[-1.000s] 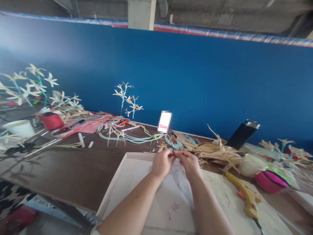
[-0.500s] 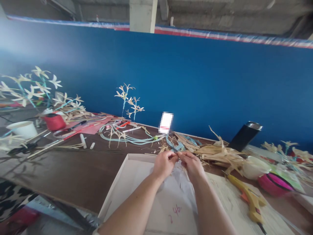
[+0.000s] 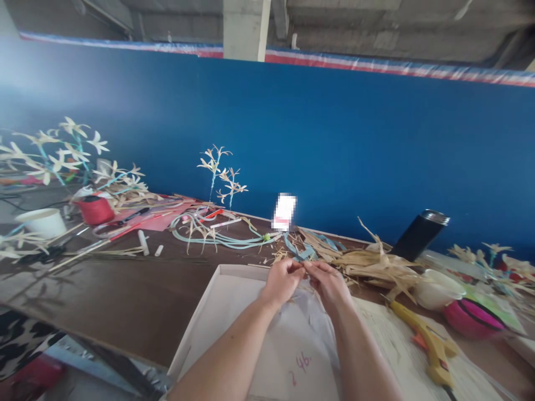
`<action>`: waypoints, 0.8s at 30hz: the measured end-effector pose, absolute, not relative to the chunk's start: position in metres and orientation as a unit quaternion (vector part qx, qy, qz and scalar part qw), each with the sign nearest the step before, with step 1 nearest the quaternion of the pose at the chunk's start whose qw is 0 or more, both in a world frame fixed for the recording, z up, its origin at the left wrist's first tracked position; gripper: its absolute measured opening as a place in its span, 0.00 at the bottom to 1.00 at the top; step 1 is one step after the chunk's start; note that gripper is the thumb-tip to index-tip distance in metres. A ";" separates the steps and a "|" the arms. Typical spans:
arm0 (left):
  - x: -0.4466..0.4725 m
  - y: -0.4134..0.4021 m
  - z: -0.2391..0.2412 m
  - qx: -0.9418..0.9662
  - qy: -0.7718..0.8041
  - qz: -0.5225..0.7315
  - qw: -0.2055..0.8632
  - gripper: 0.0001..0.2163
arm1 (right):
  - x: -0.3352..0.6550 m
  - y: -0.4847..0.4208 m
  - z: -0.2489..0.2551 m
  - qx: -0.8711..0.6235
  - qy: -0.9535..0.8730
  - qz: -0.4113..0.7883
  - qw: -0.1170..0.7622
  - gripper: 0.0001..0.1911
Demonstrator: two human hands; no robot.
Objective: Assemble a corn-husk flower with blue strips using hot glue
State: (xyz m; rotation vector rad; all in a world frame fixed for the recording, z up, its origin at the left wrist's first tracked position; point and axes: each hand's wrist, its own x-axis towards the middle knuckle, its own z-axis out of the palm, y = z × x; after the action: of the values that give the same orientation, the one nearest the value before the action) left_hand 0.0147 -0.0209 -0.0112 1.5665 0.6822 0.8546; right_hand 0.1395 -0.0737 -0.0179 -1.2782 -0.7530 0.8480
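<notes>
My left hand (image 3: 282,280) and my right hand (image 3: 329,283) meet fingertip to fingertip over the far edge of a shallow white cardboard tray (image 3: 209,312). Both hands are closed in a pinch on a small, thin piece of dried straw between them; it is too small to see clearly. A crumpled clear plastic sheet (image 3: 307,312) lies in the tray under my wrists. A pile of dried husk strips (image 3: 368,262) lies just beyond my right hand, with pale blue strips (image 3: 301,252) beside it.
A yellow glue gun (image 3: 430,342) lies at right, near a white bowl (image 3: 438,289), a pink spool (image 3: 470,317) and a black flask (image 3: 418,234). At left are finished straw flowers (image 3: 62,150), red thread (image 3: 95,209), a white cup (image 3: 42,221) and coiled blue cord (image 3: 217,234). A blue wall stands behind.
My hands stay pinched together at the same spot; the fingers shift slightly. The view has drifted a little downward and to the left.
</notes>
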 end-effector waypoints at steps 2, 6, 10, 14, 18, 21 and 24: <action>0.014 -0.020 -0.011 0.678 0.304 0.367 0.560 0.10 | 0.138 -0.074 -0.017 -0.568 -0.323 0.375 0.658 0.16; 0.015 -0.018 -0.014 0.697 0.323 0.382 0.513 0.10 | 0.135 -0.073 -0.017 -0.567 -0.313 0.391 0.654 0.18; 0.016 -0.017 -0.018 0.696 0.329 0.391 0.504 0.09 | 0.136 -0.072 -0.020 -0.552 -0.311 0.415 0.653 0.20; 0.016 -0.017 -0.018 0.696 0.336 0.397 0.494 0.08 | 0.137 -0.072 -0.021 -0.525 -0.301 0.436 0.666 0.25; 0.016 -0.017 -0.018 0.691 0.345 0.404 0.490 0.08 | 0.136 -0.074 -0.016 -0.499 -0.290 0.463 0.673 0.29; 0.016 -0.018 -0.017 0.687 0.351 0.402 0.493 0.08 | 0.136 -0.077 -0.012 -0.481 -0.287 0.480 0.675 0.29; 0.015 -0.020 -0.016 0.694 0.350 0.400 0.486 0.09 | 0.135 -0.081 -0.008 -0.464 -0.292 0.498 0.672 0.28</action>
State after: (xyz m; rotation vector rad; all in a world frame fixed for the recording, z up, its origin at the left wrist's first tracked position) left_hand 0.0148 -0.0200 -0.0159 1.6874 0.8519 0.9729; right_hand 0.1352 -0.0807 -0.0076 -1.0456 -0.6568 1.1221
